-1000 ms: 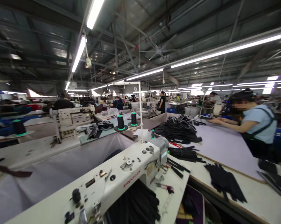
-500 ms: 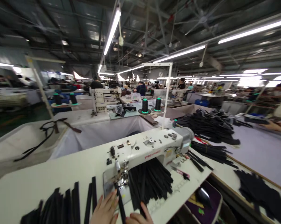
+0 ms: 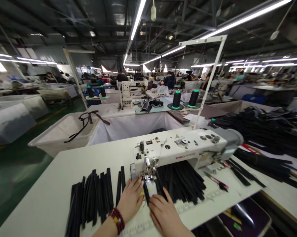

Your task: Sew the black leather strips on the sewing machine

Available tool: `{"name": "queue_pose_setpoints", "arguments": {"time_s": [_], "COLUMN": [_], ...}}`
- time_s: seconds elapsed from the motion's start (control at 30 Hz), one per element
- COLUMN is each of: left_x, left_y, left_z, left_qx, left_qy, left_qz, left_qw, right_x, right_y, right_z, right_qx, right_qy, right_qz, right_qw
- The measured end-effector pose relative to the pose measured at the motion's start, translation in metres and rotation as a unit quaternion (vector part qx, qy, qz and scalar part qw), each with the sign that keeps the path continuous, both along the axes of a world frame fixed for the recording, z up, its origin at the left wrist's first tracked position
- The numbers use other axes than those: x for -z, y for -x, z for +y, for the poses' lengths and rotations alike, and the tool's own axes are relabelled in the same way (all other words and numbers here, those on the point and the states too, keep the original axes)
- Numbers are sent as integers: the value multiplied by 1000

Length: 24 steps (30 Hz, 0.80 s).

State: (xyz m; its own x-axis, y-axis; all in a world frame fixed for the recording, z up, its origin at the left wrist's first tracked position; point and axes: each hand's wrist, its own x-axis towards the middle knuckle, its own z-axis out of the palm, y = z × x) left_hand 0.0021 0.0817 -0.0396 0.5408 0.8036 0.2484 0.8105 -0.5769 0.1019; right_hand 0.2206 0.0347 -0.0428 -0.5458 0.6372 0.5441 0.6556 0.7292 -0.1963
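Note:
A narrow black strip (image 3: pixel 146 191) runs from under the presser foot (image 3: pixel 150 176) of a white sewing machine (image 3: pixel 178 148) toward me. Flat along its left side lies my left hand (image 3: pixel 131 199), fingers stretched out with their tips close to the foot. My right hand (image 3: pixel 164 212) has its fingers curled over the strip's near end, with one finger apart toward the right. Under the machine arm rests a thick bunch of black strips (image 3: pixel 183 181). More black strips (image 3: pixel 95 196) lie in a row left of my left hand.
Pink-handled snips (image 3: pixel 216 181) lie right of the machine. Thread cones (image 3: pixel 176 99) and a white thread stand (image 3: pixel 211 79) rise behind it. A white bin (image 3: pixel 57 135) stands beyond the table at left. Dark piled pieces (image 3: pixel 257 131) lie at right.
The view has turned left and down, so the machine sits further right and more of both hands shows. The strip still lies between the hands at the presser foot.

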Motion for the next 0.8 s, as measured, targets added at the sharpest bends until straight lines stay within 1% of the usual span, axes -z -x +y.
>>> {"name": "queue_pose_setpoints", "arguments": {"time_s": [0.1,0.2,0.33,0.47,0.7,0.8], "left_x": [6,9,10,9,10,10], "left_y": [2,3,5,5,5,5], "left_z": [6,10,14,17,19,19], "left_qx": [5,8,15,14,11,11], "left_qy": [-18,-32,-29,-16,-13,-10], "left_qz": [0,-1,-10,-10,-4,-6], "left_qw": [1000,999,999,1000,1000,1000], "right_x": [3,1,1,3,-11,-12], "right_y": [4,5,9,16,24,30], "right_z": [10,20,34,47,62,67], "right_qx": [6,5,-1,14,18,34], "right_qy": [11,15,12,8,-3,-8], "right_qz": [-16,-28,-49,-61,-84,-94], "right_qw": [1000,1000,999,998,996,995]}}
